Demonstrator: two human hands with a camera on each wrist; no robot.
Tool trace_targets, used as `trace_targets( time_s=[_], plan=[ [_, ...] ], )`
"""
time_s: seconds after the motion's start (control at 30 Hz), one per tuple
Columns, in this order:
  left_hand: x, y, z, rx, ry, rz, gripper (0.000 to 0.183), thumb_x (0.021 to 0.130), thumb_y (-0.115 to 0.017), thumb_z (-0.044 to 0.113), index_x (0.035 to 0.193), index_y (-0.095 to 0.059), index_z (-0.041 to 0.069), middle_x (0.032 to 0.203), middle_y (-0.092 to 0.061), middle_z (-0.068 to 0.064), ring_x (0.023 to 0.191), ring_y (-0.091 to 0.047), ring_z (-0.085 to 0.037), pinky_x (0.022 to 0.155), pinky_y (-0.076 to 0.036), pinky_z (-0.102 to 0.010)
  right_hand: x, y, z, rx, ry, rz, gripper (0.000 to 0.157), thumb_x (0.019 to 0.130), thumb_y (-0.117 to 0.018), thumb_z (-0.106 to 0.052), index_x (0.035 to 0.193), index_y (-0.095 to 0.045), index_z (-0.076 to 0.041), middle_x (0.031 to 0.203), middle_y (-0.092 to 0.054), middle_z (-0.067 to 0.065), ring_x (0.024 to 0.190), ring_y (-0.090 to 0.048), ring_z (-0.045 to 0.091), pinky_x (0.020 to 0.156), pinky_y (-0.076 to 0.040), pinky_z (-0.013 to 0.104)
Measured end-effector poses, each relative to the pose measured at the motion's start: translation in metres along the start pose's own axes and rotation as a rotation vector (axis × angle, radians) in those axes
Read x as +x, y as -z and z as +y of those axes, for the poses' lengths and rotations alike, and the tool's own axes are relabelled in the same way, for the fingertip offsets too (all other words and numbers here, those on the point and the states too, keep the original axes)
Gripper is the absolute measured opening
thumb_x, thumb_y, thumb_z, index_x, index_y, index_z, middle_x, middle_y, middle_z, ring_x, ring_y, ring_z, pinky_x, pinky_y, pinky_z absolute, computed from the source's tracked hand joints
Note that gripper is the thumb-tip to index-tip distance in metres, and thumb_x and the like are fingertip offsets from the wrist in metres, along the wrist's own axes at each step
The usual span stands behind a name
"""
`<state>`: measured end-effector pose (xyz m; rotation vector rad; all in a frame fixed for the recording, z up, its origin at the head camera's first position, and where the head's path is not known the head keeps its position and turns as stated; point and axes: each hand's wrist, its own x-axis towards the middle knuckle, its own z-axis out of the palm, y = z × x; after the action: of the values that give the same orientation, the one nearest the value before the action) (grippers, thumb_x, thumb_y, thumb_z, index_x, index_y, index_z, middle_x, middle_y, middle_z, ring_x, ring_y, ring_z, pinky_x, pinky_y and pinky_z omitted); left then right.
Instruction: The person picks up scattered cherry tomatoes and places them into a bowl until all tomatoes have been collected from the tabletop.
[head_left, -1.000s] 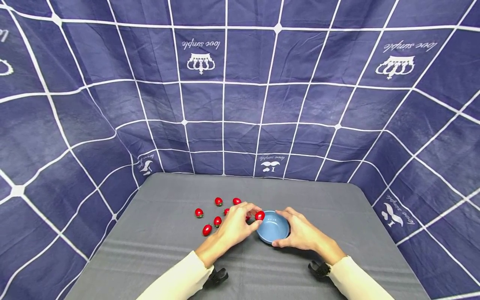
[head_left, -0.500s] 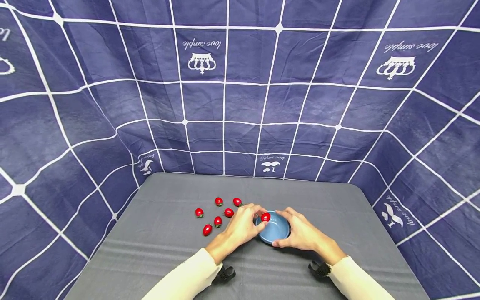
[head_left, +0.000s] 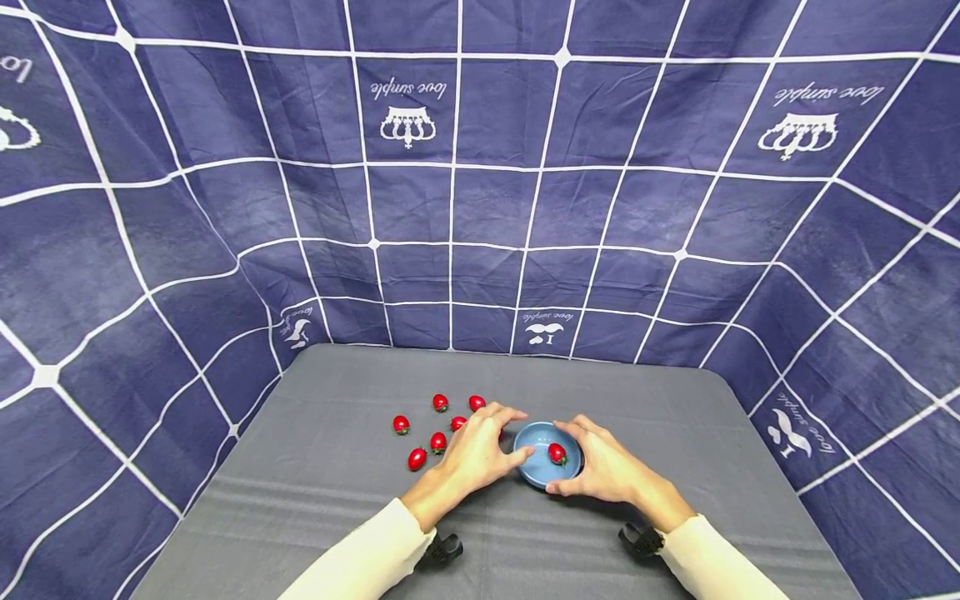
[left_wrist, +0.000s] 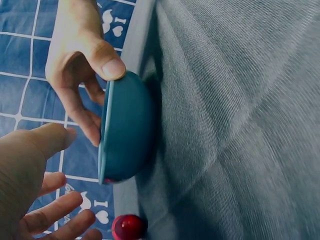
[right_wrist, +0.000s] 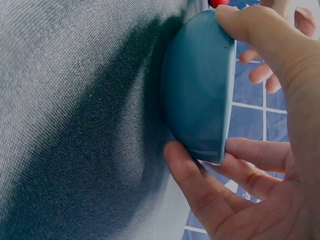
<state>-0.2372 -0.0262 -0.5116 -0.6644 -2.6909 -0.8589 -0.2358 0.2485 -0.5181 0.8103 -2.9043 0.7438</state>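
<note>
A small blue bowl (head_left: 538, 476) stands on the grey cloth, and one red cherry tomato (head_left: 557, 453) lies inside it. My right hand (head_left: 606, 467) grips the bowl from the right, thumb at the near rim and fingers at the far side; the right wrist view shows the bowl's outer wall (right_wrist: 200, 85) between thumb and fingers. At the bowl's left edge my left hand (head_left: 480, 446) is spread apart, thumb reaching over the rim and nothing between the fingers. In the left wrist view its fingers (left_wrist: 52, 212) are loose, and a tomato (left_wrist: 129, 227) sits near the bowl.
Several more cherry tomatoes (head_left: 438, 442) lie scattered left of my left hand, some partly hidden behind it. The grey cloth-covered table (head_left: 645, 400) is bordered at the back and sides by hanging blue cloth (head_left: 487, 208) with white lines.
My left hand carried a tomato rightward over the bowl and let it go; the tomato now lies in the bowl. The left hand has drawn back slightly left. The right hand stays on the bowl.
</note>
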Motion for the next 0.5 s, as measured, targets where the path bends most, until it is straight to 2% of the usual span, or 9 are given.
trace_targets(
  time_s=[0.17, 0.3, 0.5],
  plan=[
    [-0.006, 0.008, -0.007, 0.03, -0.009, 0.015, 0.054, 0.094, -0.098, 0.043, 0.141, -0.082, 0.023, 0.131, -0.08, -0.001, 0.107, -0.076, -0.017, 0.083, -0.067, -0.037, -0.001, -0.001, 0.001, 0.003, -0.006, 0.007, 0.108, 0.075, -0.108, -0.057, 0.156, -0.068, 0.002, 0.127, -0.072, 0.001, 0.114, -0.076, 0.017, 0.101, -0.066, 0.035],
    [-0.012, 0.017, -0.013, 0.025, 0.0, 0.023, 0.053, 0.095, -0.098, 0.042, 0.141, -0.082, 0.022, 0.133, -0.079, -0.001, 0.115, -0.077, -0.02, 0.091, -0.069, -0.044, -0.001, -0.001, 0.0, 0.006, -0.016, 0.012, 0.108, 0.074, -0.108, -0.057, 0.156, -0.068, 0.001, 0.128, -0.072, 0.001, 0.115, -0.076, 0.017, 0.103, -0.066, 0.036],
    [-0.019, 0.031, -0.027, 0.05, 0.022, 0.062, 0.055, 0.093, -0.099, 0.041, 0.141, -0.081, 0.022, 0.136, -0.079, 0.0, 0.113, -0.079, -0.022, 0.094, -0.068, -0.049, -0.001, -0.002, -0.001, 0.007, -0.026, 0.014, 0.107, 0.074, -0.108, -0.056, 0.156, -0.069, 0.0, 0.126, -0.072, -0.002, 0.115, -0.076, 0.017, 0.104, -0.066, 0.036]
  ],
)
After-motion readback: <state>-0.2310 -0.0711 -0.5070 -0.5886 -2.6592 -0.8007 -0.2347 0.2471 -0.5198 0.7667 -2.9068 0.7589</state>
